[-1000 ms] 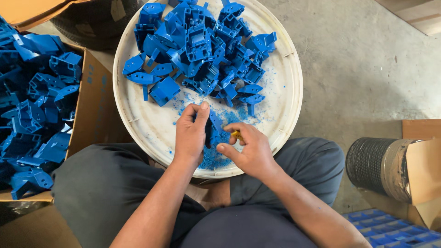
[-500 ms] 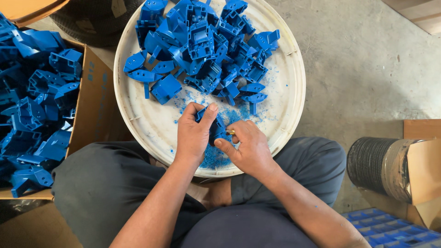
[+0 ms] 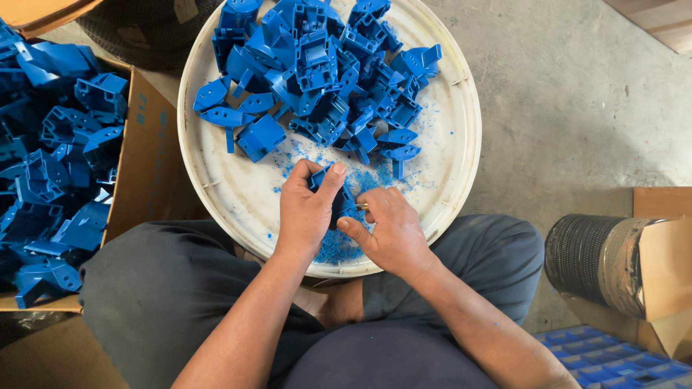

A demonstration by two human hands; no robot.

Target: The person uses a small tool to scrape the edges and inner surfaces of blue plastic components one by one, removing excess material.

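My left hand (image 3: 306, 216) gripped a blue plastic part (image 3: 337, 199) over the near edge of the round white lid (image 3: 216, 189), fingers wrapped tight around it. My right hand (image 3: 389, 232) pinched a small brass-coloured tool (image 3: 360, 207) against that part. A heap of blue parts (image 3: 324, 65) lay farther back on the lid.

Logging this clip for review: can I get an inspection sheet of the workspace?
Surface: round white lid dusted with blue shavings.
Job's things: blue plastic part, small yellowish tool, mostly hidden.
Clutter: pile of blue parts; cardboard box of more parts.
Grips: left hand holds the part; right hand holds the tool against it.
Cables: nothing seen.
Surroundings: concrete floor, dark roll.
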